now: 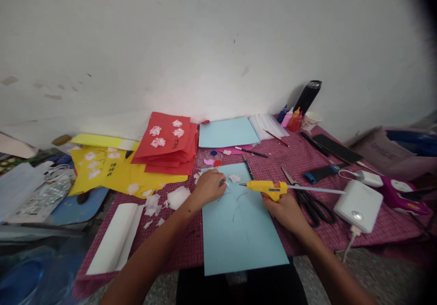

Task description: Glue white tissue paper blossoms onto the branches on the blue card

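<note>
Right hand (284, 209) gripping a yellow glue gun (269, 187), fingers wrapped round its handle, left hand (211, 185) hovering over or resting on light-blue paper (244, 232), fingers pinching something small, probably a paper scrap

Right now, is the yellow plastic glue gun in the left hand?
No, the right hand grips the yellow plastic glue gun, and the left hand is at the light blue paper sheet.

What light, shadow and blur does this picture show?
Head view: a soft bright patch on the wall, with a faint pink cast above the red sheets; a shadow beside the black bottle; dark blur in the upper right corner; smeared detail lower left.
</note>
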Action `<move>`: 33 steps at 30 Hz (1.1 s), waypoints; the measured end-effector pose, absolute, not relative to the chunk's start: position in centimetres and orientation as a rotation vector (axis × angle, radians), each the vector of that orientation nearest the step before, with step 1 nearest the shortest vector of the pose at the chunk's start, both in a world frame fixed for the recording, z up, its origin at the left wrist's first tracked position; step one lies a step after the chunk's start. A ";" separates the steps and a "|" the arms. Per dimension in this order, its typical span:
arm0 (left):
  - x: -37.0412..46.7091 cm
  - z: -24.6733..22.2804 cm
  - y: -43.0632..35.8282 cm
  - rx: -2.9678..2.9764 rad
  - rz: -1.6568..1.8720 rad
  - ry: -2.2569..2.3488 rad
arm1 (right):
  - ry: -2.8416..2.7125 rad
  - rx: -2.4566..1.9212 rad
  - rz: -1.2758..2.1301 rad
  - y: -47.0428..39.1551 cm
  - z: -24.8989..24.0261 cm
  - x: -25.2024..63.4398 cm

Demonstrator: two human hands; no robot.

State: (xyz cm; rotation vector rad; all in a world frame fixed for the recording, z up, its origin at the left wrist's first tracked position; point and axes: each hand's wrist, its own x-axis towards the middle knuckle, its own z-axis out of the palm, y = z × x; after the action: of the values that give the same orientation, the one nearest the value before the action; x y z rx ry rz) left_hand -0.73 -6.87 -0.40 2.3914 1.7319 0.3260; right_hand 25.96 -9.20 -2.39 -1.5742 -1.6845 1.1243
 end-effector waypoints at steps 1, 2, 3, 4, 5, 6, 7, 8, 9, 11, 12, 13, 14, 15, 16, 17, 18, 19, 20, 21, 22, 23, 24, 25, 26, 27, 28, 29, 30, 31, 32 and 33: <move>-0.8 -0.4 -6.9 2.397 0.331 1.717 | -1.680 -1.575 1.126 -9.2 -2.4 26.0; -0.8 -0.4 -6.9 2.400 0.334 1.705 | -1.680 -1.576 1.128 -9.2 -2.4 26.0; -0.8 -0.5 -6.9 2.402 0.337 1.697 | -1.681 -1.577 1.129 -9.2 -2.5 26.0; -0.9 -0.5 -6.9 2.402 0.339 1.693 | -1.684 -1.577 1.130 -9.2 -2.5 26.0; -0.9 -0.6 -6.8 2.401 0.341 1.693 | -1.692 -1.574 1.127 -9.2 -2.6 26.0; -0.9 -0.6 -6.8 2.398 0.345 1.694 | -1.700 -1.572 1.121 -9.2 -2.7 26.0; -0.9 -0.7 -6.8 2.393 0.347 1.697 | -1.707 -1.572 1.113 -9.2 -2.7 26.0; -0.9 -0.7 -6.8 2.385 0.350 1.703 | -1.711 -1.573 1.105 -9.2 -2.7 26.0; -0.9 -0.8 -6.7 2.376 0.354 1.710 | -1.710 -1.576 1.097 -9.2 -2.6 26.0; -0.8 -0.8 -6.7 2.355 0.363 1.728 | -1.699 -1.583 1.087 -9.2 -2.3 25.9; -0.7 -0.8 -6.7 2.344 0.370 1.743 | -1.696 -1.580 1.085 -9.2 -2.2 25.9; -0.6 -0.8 -6.7 2.332 0.379 1.763 | -1.697 -1.574 1.087 -9.3 -2.1 25.8; -0.5 -0.8 -6.6 2.322 0.391 1.784 | -1.698 -1.568 1.089 -9.3 -1.9 25.8; -0.4 -0.9 -6.6 2.317 0.402 1.806 | -1.700 -1.563 1.095 -9.3 -1.9 25.8; -0.2 -0.9 -6.6 2.314 0.411 1.828 | -1.701 -1.560 1.101 -9.3 -1.8 25.8; 0.0 -1.0 -6.6 2.313 0.417 1.849 | -1.700 -1.560 1.107 -9.3 -1.8 25.8; 0.2 -1.1 -6.6 2.312 0.416 1.867 | -1.696 -1.563 1.112 -9.3 -1.9 25.8; 0.4 -1.2 -6.6 2.309 0.409 1.882 | -1.692 -1.565 1.118 -9.3 -2.0 25.8; 0.6 -1.3 -6.6 2.304 0.398 1.895 | -1.687 -1.568 1.123 -9.3 -2.1 25.9; 0.7 -1.3 -6.6 2.298 0.387 1.905 | -1.684 -1.567 1.129 -9.2 -2.1 25.9; 0.8 -1.4 -6.6 2.295 0.375 1.910 | -1.681 -1.566 1.129 -9.2 -2.2 25.9; 0.9 -1.4 -6.6 2.297 0.366 1.911 | -1.681 -1.565 1.127 -9.2 -2.2 25.9; 1.0 -1.5 -6.5 2.302 0.358 1.912 | -1.680 -1.568 1.122 -9.2 -2.3 25.9; 1.1 -1.5 -6.5 2.307 0.353 1.916 | -1.680 -1.572 1.119 -9.2 -2.3 25.9; 1.1 -1.5 -6.4 2.314 0.348 1.919 | -1.676 -1.578 1.116 -9.2 -2.3 25.9; 1.2 -1.5 -6.4 2.320 0.343 1.923 | -1.674 -1.580 1.117 -9.2 -2.3 25.9; 1.2 -1.4 -6.3 2.326 0.336 1.925 | -1.671 -1.581 1.119 -9.2 -2.3 25.9; 1.3 -1.4 -6.3 2.329 0.325 1.926 | -1.670 -1.577 1.121 -9.2 -2.3 25.9; 1.4 -1.3 -6.2 2.331 0.311 1.925 | -1.670 -1.572 1.119 -9.2 -2.4 25.9; 1.5 -1.3 -6.2 2.329 0.295 1.926 | -1.673 -1.568 1.115 -9.2 -2.4 25.9; 1.6 -1.2 -6.2 2.323 0.277 1.929 | -1.675 -1.568 1.113 -9.2 -2.5 26.0; 1.7 -1.1 -6.2 2.315 0.261 1.934 | -1.678 -1.563 1.114 -9.2 -2.5 26.0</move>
State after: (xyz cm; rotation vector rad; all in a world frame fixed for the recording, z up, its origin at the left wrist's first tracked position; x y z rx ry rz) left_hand 1.70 -6.18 -1.13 2.3146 1.9345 0.2613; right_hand 25.99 -9.22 -2.53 -1.5634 -1.6782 1.1144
